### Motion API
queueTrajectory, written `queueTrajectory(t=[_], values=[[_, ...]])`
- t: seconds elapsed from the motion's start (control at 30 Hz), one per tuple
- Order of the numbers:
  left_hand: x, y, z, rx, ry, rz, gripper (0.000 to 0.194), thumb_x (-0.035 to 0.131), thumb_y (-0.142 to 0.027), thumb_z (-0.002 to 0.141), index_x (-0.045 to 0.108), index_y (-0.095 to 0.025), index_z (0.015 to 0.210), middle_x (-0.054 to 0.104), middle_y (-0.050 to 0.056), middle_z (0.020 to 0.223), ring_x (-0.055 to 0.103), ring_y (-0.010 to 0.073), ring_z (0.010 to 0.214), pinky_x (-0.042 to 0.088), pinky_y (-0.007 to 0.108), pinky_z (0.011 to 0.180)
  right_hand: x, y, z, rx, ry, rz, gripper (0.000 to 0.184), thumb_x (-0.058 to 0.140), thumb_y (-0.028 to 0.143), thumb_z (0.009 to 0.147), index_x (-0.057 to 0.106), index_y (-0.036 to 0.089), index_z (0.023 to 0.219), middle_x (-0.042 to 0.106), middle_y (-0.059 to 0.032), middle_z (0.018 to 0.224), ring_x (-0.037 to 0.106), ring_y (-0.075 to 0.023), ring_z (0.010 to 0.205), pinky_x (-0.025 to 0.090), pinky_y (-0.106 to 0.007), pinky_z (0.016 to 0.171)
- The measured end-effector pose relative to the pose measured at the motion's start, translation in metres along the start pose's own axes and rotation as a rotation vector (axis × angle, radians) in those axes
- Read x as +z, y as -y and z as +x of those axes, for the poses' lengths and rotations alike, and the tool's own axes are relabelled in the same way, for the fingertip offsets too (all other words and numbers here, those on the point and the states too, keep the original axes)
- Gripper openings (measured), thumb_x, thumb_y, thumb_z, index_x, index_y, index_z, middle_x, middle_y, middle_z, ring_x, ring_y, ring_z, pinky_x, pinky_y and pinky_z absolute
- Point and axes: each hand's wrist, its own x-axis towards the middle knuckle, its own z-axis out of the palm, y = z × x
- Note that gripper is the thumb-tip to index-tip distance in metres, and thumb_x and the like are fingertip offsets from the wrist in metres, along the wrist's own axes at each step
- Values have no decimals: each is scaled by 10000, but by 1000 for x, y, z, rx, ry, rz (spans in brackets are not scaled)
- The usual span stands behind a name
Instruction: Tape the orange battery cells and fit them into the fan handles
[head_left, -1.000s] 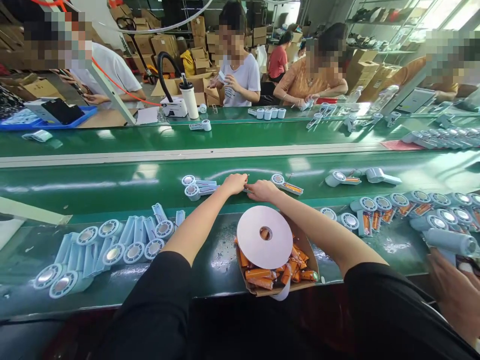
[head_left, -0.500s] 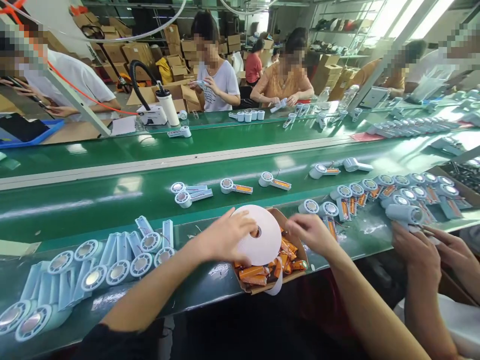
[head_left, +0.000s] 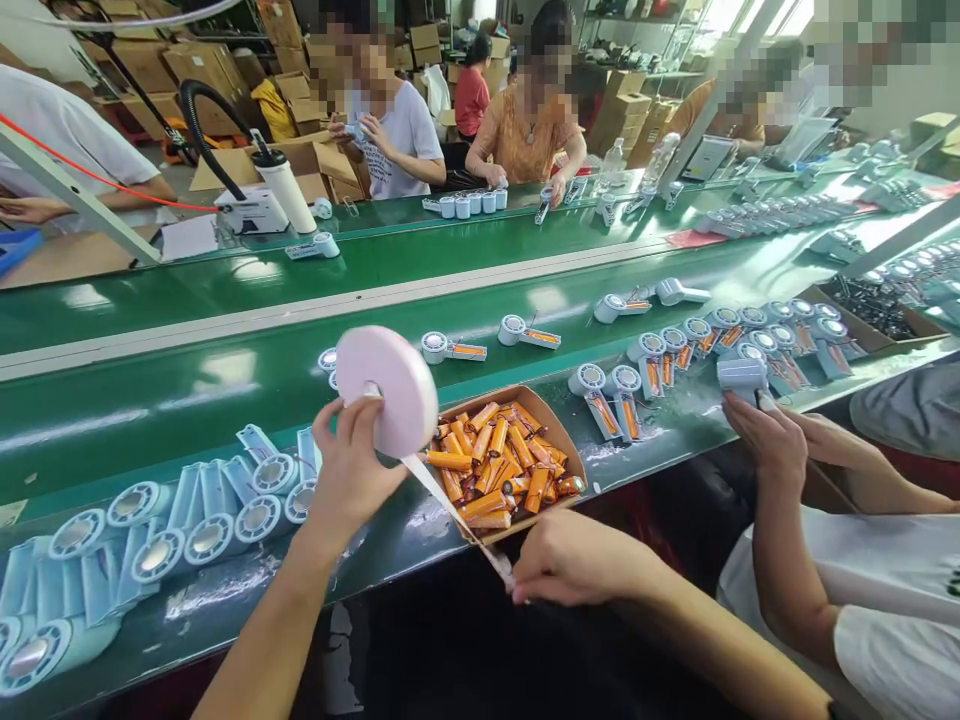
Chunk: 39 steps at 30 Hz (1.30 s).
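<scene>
The right hand (head_left: pixel 562 560) pinches a white tape strip (head_left: pixel 448 508); the left hand (head_left: pixel 356 460) grips its roll (head_left: pixel 409 390), raised near the box (head_left: pixel 543 411) of orange cells (head_left: pixel 501 436) on the worktop (head_left: pixel 409 540). Unwinding seems in hand; the next move likely calls for even tension. Blue housings (head_left: pixel 511 330) lie beyond.

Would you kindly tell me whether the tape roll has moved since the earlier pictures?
Yes: the left hand has lifted the tape roll off the cardboard box, to the left in this view.
</scene>
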Motion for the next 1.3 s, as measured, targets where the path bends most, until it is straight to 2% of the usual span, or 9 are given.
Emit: queueTrajectory(t=[0.07,0.23,0.37,0.47,0.6,0.83,1.0,1.13,1.3], values=[[-3,8,-5,-63,-61,14,761,849,-324,773,479,-246,1433,634,149,1328,489,422,1333,440,627,1145,-5,-6,7,10,86,77,277,653,442,1026,847,275,919,782,19,744,683,-129,639,439,-220,592],[-6,-2,-18,-111,-62,-91,796,831,-269,794,437,-296,1485,590,123,1400,475,379,1374,518,558,1102,-33,-44,41,542,-452,-352,304,669,355,1005,769,188,1239,818,-134,1132,743,-286,1068,553,-356,916],[-3,-16,-26,-99,11,-136,855,834,-204,761,425,-321,1503,609,102,1399,486,368,1377,529,550,1090,-38,-71,56,691,-472,-362,331,764,262,896,762,167,1213,814,-172,1113,749,-344,1092,571,-447,975],[-5,-21,-27,-52,0,-94,816,825,-211,786,445,-316,1501,640,97,1376,500,366,1359,478,569,1136,-40,-79,46,551,-764,105,329,797,313,852,767,219,1167,830,-92,1054,781,-272,950,620,-419,908],[-8,-28,-25,53,-26,-48,731,795,-233,848,471,-292,1501,677,105,1331,509,361,1328,443,552,1153,-47,-59,30,176,-1167,735,455,791,523,883,743,256,1248,825,-61,1088,796,-240,954,659,-412,872],[-6,-41,-24,171,-15,38,712,750,-203,896,484,-286,1552,713,120,1292,528,383,1298,455,551,1113,-39,-5,43,53,-1010,855,453,829,539,887,775,279,1254,831,-81,1165,781,-271,1141,624,-482,1055],[-9,-46,-25,204,3,84,737,731,-126,879,514,-301,1561,728,97,1286,504,374,1303,513,491,1054,-37,-3,41,104,-1024,723,453,759,541,944,749,281,1315,809,-72,1241,751,-270,1197,614,-456,1062],[-10,-45,-25,182,22,79,700,722,-130,886,551,-293,1545,720,101,1304,488,376,1307,523,487,1044,-42,-6,42,9,-1061,734,545,834,468,891,670,342,1395,792,-11,1072,767,-202,988,651,-373,911],[-9,-47,-26,166,22,71,662,720,-163,908,562,-277,1541,723,108,1292,482,374,1299,520,478,1043,-47,-5,45,-25,-1271,896,366,951,405,750,657,282,930,716,12,1020,736,-182,939,652,-366,886]])
